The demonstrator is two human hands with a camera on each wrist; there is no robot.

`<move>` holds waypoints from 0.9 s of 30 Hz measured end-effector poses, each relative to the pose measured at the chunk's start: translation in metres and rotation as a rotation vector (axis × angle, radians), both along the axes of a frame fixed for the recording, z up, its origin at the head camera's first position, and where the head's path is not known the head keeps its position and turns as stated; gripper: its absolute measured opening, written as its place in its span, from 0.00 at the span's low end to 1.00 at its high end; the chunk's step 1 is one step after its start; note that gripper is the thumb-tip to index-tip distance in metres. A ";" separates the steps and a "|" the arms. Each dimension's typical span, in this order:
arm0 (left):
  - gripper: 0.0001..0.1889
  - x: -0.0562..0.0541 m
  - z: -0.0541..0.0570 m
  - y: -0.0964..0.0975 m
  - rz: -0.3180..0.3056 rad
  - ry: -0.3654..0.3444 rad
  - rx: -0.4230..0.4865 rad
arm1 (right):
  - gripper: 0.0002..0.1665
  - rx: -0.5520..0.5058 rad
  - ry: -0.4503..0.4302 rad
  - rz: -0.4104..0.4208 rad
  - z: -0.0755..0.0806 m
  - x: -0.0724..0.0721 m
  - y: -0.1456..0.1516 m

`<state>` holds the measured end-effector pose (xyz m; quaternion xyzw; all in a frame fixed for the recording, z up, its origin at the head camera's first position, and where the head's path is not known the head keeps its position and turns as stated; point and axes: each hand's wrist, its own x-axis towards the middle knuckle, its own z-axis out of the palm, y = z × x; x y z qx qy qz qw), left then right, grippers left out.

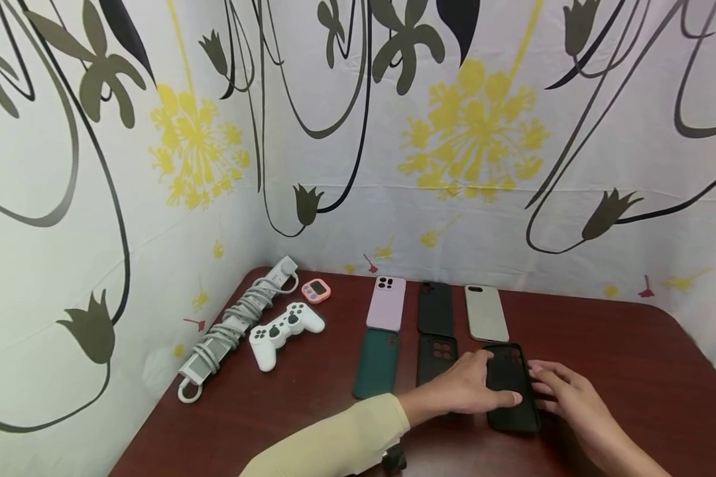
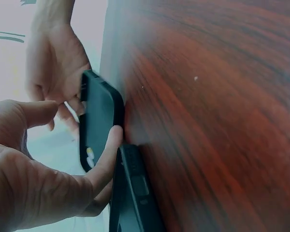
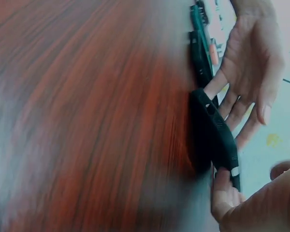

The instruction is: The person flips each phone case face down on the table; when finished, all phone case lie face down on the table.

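A black phone case lies between the two hands at the front right of the arrangement. My left hand is at its left side, thumb spread over the case and a finger touching its edge. On the opposite side, fingers of my right hand touch the right edge. The right wrist view has this case slanted, with a dark shadow beside it. Partly under the left hand lies another black case with a square camera cutout. A teal case is left of that one.
Behind are a lilac case, a dark case and a beige case. Farther left sit a white game controller, a small pink timer and a cord-wrapped power strip. Patterned fabric hangs behind the table.
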<state>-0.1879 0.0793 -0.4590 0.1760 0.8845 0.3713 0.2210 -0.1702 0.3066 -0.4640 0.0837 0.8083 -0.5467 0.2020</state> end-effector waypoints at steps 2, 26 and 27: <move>0.37 0.001 0.000 0.002 0.009 -0.001 -0.003 | 0.43 -0.063 0.009 -0.030 0.000 0.001 -0.001; 0.41 0.004 0.005 0.005 0.075 -0.107 0.155 | 0.27 -0.218 0.069 -0.177 0.000 0.008 -0.028; 0.41 0.004 0.006 0.005 0.079 -0.111 0.167 | 0.27 -0.215 0.070 -0.178 -0.001 0.007 -0.029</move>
